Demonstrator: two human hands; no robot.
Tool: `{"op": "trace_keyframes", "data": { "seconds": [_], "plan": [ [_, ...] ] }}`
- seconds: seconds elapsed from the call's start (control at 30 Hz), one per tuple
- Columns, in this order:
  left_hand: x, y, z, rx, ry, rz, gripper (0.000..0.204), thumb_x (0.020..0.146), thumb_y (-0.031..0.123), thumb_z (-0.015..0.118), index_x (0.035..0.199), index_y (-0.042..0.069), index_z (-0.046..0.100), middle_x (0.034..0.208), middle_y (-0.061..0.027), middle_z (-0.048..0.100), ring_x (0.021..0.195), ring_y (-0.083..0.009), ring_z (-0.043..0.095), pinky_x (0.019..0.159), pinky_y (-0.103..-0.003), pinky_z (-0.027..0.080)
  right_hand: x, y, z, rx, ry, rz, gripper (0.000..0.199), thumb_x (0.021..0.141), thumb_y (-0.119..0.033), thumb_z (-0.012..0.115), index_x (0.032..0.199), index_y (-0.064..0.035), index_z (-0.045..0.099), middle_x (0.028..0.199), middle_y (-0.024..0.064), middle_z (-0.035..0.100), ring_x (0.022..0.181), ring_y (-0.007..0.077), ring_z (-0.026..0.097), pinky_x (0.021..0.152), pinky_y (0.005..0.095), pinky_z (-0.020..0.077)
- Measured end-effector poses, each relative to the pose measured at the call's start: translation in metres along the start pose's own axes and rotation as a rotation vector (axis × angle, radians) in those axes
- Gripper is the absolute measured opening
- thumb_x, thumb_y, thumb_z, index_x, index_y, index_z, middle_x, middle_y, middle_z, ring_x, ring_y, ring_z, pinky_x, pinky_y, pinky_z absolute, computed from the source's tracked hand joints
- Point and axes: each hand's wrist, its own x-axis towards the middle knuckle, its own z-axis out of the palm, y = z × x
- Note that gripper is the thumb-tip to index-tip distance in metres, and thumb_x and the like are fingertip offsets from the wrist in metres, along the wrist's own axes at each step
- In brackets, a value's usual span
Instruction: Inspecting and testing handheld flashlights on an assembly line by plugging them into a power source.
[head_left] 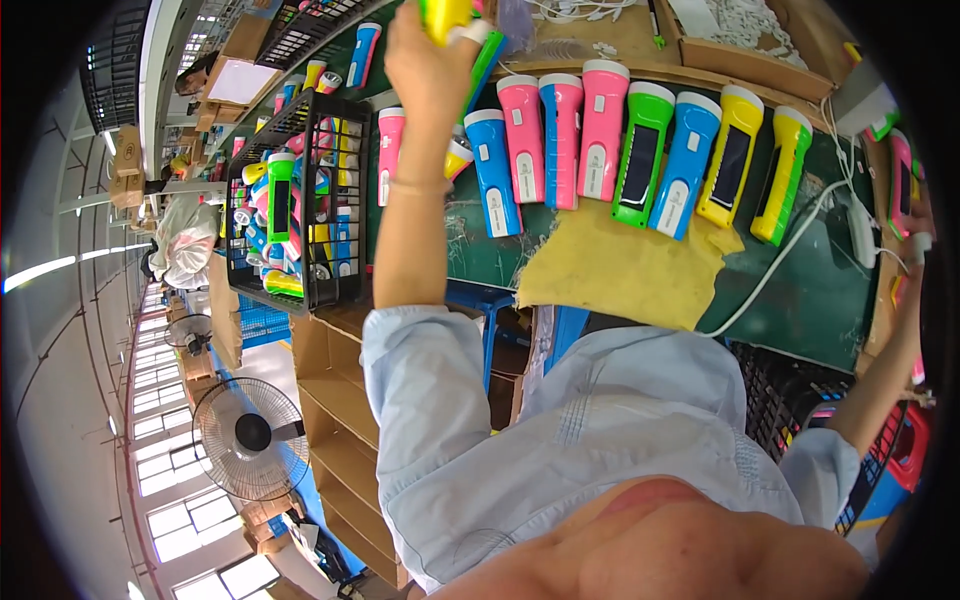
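Note:
My left hand (pixel 425 65) reaches to the far edge and is closed round a yellow flashlight (pixel 446 16), partly cut off by the frame. Beside its fingers leans a green and blue flashlight (pixel 484 72). A row of flashlights lies on the green table, among them a blue one (pixel 493 170), a pink one (pixel 603 130), a green one (pixel 641 155) and a yellow one (pixel 732 155). At the dark right rim, my right hand (pixel 922 250) is near a pink flashlight (pixel 902 185) and a white cord; its fingers are too unclear to read.
A black basket (pixel 318 290) full of flashlights stands left of my left arm. Under the row's near ends lies a yellow cloth (pixel 620 270). A white cable (pixel 780 270) crosses the table's right side. Behind the row sits a cardboard box (pixel 750 60) of small white parts.

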Motion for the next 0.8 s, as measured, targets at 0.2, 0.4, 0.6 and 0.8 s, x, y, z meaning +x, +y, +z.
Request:
{"op": "trace_keyframes", "data": {
  "seconds": [0.2,0.4,0.6,0.8],
  "plan": [
    [-0.143,0.129,0.018,-0.507,-0.336,-0.001,0.081,0.063,0.01,0.072,0.129,-0.004,0.027,0.115,-0.024,0.039,0.106,-0.0399,0.04,0.091,-0.041,0.037,-0.1,-0.14,0.117,0.614,-0.361,0.139,0.044,0.087,-0.023,0.055,0.119,0.0047,0.046,0.117,0.0163,0.051,0.105,0.0219,0.052,0.087,0.0335,0.0429],
    [-0.224,0.153,0.031,-1.252,-0.511,-0.101,0.106,0.062,0.01,0.071,0.14,0.004,0.0,0.131,-0.016,0.028,0.121,-0.0296,0.032,0.099,-0.041,0.029,-0.144,-0.127,0.124,0.287,0.056,-0.103,0.039,0.078,-0.011,0.062,0.112,0.0045,0.048,0.103,0.0143,0.054,0.093,0.0233,0.055,0.082,0.031,0.0442],
    [-0.206,0.154,0.03,-1.567,-0.594,-0.507,0.049,0.082,0.023,0.06,0.119,-0.002,0.042,0.114,-0.0165,0.054,0.101,-0.0259,0.056,0.086,-0.037,0.047,-0.159,-0.116,0.116,0.714,-0.424,0.121,0.034,0.08,-0.007,0.059,0.111,0.0014,0.05,0.094,0.0126,0.052,0.084,0.0216,0.055,0.073,0.0285,0.0443],
    [-0.185,0.146,0.028,-1.727,-0.726,-0.833,0.035,0.088,0.022,0.053,0.114,0.002,0.043,0.085,-0.0099,0.053,0.071,-0.0205,0.055,0.063,-0.036,0.049,-0.16,-0.081,0.105,0.557,-0.354,0.361,0.018,0.086,-0.002,0.049,0.102,0.0009,0.058,0.085,0.0032,0.055,0.076,0.0068,0.049,0.068,0.0188,0.039]
  ]
}}
